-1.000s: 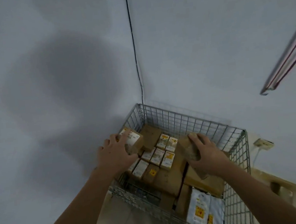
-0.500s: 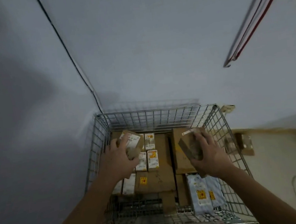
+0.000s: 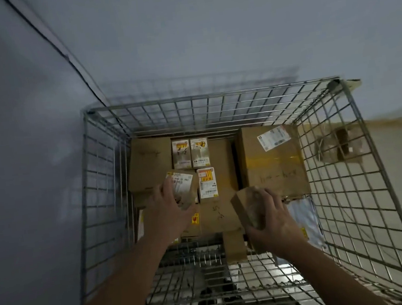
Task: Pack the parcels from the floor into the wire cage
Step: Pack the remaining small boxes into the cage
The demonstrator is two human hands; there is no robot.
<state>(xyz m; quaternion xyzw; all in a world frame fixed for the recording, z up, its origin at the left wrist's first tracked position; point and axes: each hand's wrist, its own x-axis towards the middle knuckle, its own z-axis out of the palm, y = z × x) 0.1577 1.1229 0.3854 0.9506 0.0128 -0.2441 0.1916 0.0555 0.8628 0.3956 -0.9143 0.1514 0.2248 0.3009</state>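
I look down into the wire cage (image 3: 215,106), which stands in a corner against grey walls. My left hand (image 3: 169,210) grips a small brown box with a white label (image 3: 182,186) over the cage's left middle. My right hand (image 3: 269,222) grips a plain brown box (image 3: 244,207) over the cage's right middle. Both hands are inside the cage, above the packed parcels. Below lie large cardboard boxes (image 3: 274,162) and several small white and yellow labelled boxes (image 3: 207,182).
A grey plastic mailer (image 3: 306,218) lies at the cage's right side, partly under my right hand. Torn cardboard scraps (image 3: 338,147) lie on the floor outside the right wall. A black cable (image 3: 60,52) runs down the wall corner.
My view has tipped down and closer to the cage. Both hands, each still holding its box, have gone lower into the cage toward the packed parcels.
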